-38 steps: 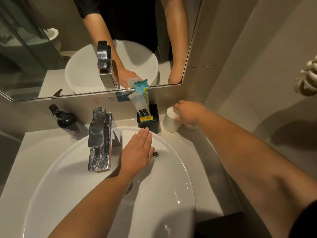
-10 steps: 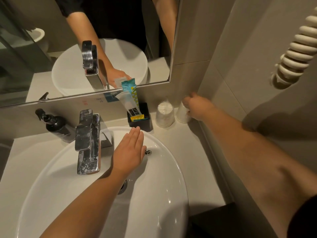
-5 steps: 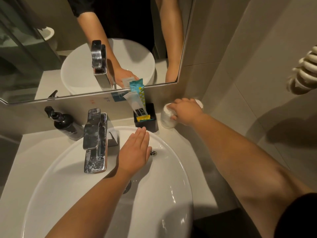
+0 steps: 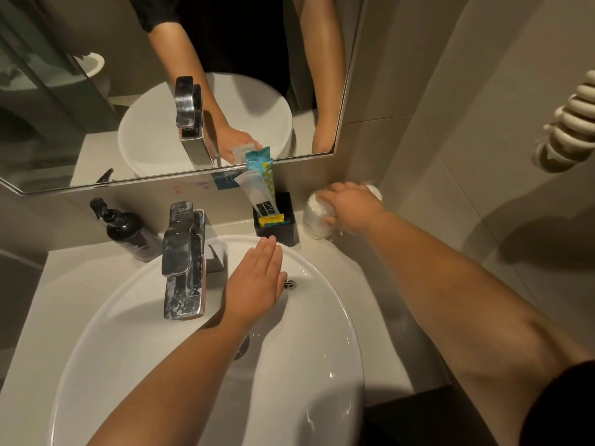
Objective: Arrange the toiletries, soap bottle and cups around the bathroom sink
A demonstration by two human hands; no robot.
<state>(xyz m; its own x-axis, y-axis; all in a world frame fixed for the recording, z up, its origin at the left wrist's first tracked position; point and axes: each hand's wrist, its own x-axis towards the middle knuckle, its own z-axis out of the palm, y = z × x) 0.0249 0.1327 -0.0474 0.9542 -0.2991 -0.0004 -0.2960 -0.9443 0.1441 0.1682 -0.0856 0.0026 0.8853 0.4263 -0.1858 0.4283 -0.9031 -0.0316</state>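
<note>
A white oval sink (image 4: 331, 317) fills the lower middle. My left hand (image 4: 254, 284) lies flat on its back rim, fingers together, holding nothing. A black box (image 4: 283, 228) behind it holds toiletry sachets (image 4: 260, 188) standing upright. To its right stands a wrapped white cup (image 4: 314, 220); my right hand (image 4: 351, 207) is closed around its side and top. A second cup (image 4: 375, 189) peeks out behind that hand, mostly hidden. A black pump soap bottle (image 4: 127, 230) stands left of the tap.
A chrome tap (image 4: 183, 262) rises at the sink's back. A mirror (image 4: 80, 91) covers the wall behind. The beige counter (image 4: 370, 300) runs right to a tiled side wall (image 4: 467, 156). A white coiled cord (image 4: 570, 123) hangs at the right.
My right hand moved from the far cup by the wall to the near cup beside the black box and closed on it. My left hand stayed on the sink rim.
</note>
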